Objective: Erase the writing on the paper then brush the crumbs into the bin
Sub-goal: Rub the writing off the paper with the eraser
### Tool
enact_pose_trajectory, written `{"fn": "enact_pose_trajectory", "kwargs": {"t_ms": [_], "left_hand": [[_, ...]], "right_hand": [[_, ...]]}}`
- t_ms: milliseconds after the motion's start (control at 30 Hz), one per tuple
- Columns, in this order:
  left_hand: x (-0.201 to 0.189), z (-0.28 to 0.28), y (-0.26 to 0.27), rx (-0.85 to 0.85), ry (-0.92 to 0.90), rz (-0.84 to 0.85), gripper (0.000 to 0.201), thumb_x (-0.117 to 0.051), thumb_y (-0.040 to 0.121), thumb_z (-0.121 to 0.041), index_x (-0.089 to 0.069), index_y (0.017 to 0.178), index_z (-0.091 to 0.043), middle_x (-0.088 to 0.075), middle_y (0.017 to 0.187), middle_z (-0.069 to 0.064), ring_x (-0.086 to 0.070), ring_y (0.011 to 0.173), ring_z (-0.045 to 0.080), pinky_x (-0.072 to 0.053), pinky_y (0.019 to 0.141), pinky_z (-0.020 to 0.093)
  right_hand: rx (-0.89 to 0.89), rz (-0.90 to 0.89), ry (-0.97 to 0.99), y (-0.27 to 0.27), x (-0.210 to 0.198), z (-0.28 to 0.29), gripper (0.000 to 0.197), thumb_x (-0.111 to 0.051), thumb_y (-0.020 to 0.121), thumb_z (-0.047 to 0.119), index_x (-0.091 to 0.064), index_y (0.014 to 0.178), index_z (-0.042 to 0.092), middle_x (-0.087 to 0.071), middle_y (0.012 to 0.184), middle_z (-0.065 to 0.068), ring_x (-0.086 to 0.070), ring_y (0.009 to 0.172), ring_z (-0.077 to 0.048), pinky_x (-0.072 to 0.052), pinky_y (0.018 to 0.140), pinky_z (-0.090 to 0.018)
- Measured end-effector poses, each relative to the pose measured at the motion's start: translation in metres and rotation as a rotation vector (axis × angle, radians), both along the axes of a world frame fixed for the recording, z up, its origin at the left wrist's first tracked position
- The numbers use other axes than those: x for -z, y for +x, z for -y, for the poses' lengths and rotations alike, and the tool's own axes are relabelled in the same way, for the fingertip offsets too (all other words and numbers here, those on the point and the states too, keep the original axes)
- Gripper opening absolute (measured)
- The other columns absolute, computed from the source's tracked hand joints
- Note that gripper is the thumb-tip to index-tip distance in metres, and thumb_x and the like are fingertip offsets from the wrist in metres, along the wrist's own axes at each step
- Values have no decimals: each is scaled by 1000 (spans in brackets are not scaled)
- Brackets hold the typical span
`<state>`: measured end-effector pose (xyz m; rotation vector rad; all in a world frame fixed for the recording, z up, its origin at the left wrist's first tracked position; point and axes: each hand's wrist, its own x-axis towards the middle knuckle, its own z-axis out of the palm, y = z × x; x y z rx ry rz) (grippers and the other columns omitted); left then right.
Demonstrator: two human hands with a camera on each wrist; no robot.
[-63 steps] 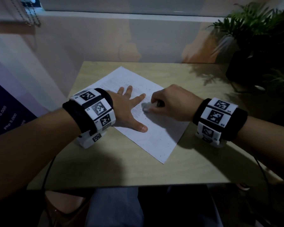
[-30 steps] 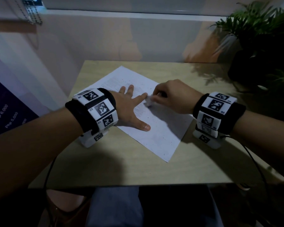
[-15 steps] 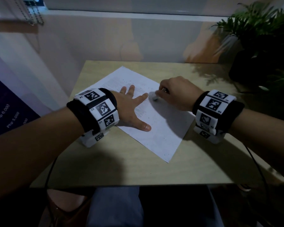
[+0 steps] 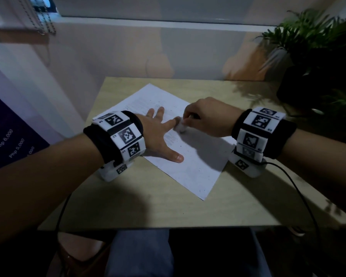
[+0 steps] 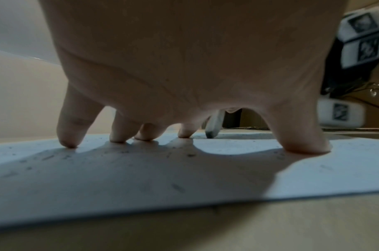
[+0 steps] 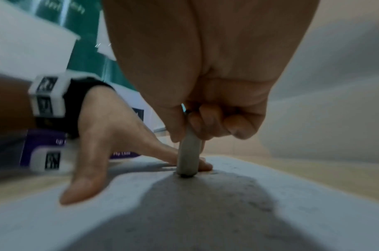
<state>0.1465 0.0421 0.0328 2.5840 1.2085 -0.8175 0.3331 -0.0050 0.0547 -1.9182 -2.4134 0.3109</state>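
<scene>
The table [image 4: 140, 206], a pale wood-look top, carries everything and gives a hard, flat backing under the fingers. On it lies the paper [image 4: 196, 168], a single white sheet set at an angle, its near corner pointing toward the person. It looks thin, light and limp: likely to slide or buckle under a rubbing stroke unless pinned, and easy to crease or tear if the pressure runs toward a free edge.

The left hand [image 4: 158, 136] does that pinning. Its fingers [image 5: 70, 129] are spread and straight, tips and thumb pressed down on the sheet, grasping nothing. That is a sound hold for such a sheet: flat pressure close beside the rubbed spot, not a pinch at the margin.

The right hand [image 4: 206, 118] is clenched around the eraser [image 6: 188, 156], a small pale stick that stands nearly upright, thumb on one side and curled fingers on the other, gripped high with a short length left below them. Its darkened tip meets the paper just beside the left index fingertip. It seems firm yet slightly yielding, so a grip near the working end should keep it from bending.

Smallest are the crumbs [image 5: 178, 187], dark flecks scattered over the sheet under and around the left fingers. They look weightless and loose, prone to scatter or smear; a light sweep should move them. No bin is in view.
</scene>
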Motion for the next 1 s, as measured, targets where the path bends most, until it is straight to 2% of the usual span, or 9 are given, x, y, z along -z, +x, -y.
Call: {"fn": "enact_pose_trajectory", "kwargs": {"t_ms": [167,233,333,433,567,667,733,900,1000], "left_hand": [[3,3,-3,3,25,15,135,-32,49,-109,28,152,-46,29,166,6,13,156,33,-15,122,64],[3,2,-3,-3,25,24,139,-31,45,-110,28,152,-45,29,166,6,13,156,33,-14,122,64],[5,1,-3,-10,30,48,140,-36,49,-108,30,152,-41,27,167,5,13,157,32,-13,122,64],[6,1,-2,-17,38,37,146,-30,38,-110,25,155,-40,26,167,3,11,157,30,-13,122,64],[6,2,-3,-11,51,38,140,-34,49,-109,23,156,-40,26,167,4,11,157,30,-13,122,64],[7,1,-3,-11,52,41,138,-36,50,-108,24,155,-41,26,167,4,10,157,31,-14,122,64],[6,1,-3,-13,47,30,139,-34,48,-109,25,154,-42,27,167,3,11,157,31,-13,122,64],[3,1,-5,6,30,-8,138,-42,54,-106,29,153,-40,33,164,4,16,156,31,-9,123,63],[2,0,-6,14,13,-12,140,-46,54,-104,31,152,-41,34,164,4,18,155,31,-10,123,63]], "right_hand": [[149,79,21,19,-2,-15,32,-50,103,36,-68,98,10,-68,95,-11,-59,84,-30,-48,73,-37],[120,101,16,10,1,-10,31,-49,102,36,-66,97,11,-66,93,-10,-60,85,-31,-50,74,-39],[-6,19,-20,-2,-2,0,29,-51,102,36,-69,101,13,-66,92,-3,-59,84,-24,-49,77,-38],[64,25,-16,12,-6,-7,31,-50,102,37,-70,100,12,-67,93,-3,-60,85,-25,-47,74,-35],[136,110,17,11,-1,-8,34,-48,103,36,-67,97,8,-65,92,-11,-60,84,-32,-49,72,-38],[15,44,-30,-1,-3,3,30,-51,101,37,-67,98,12,-65,89,-4,-59,83,-24,-46,73,-35],[17,14,-45,5,-5,3,29,-52,101,38,-69,101,15,-65,91,0,-56,82,-20,-40,71,-31],[174,129,30,13,-1,-1,32,-48,103,36,-66,104,10,-66,103,-13,-59,88,-31,-41,70,-34],[56,156,52,-16,1,18,27,-47,102,36,-62,107,14,-62,104,-8,-58,92,-30,-37,68,-33]]}}
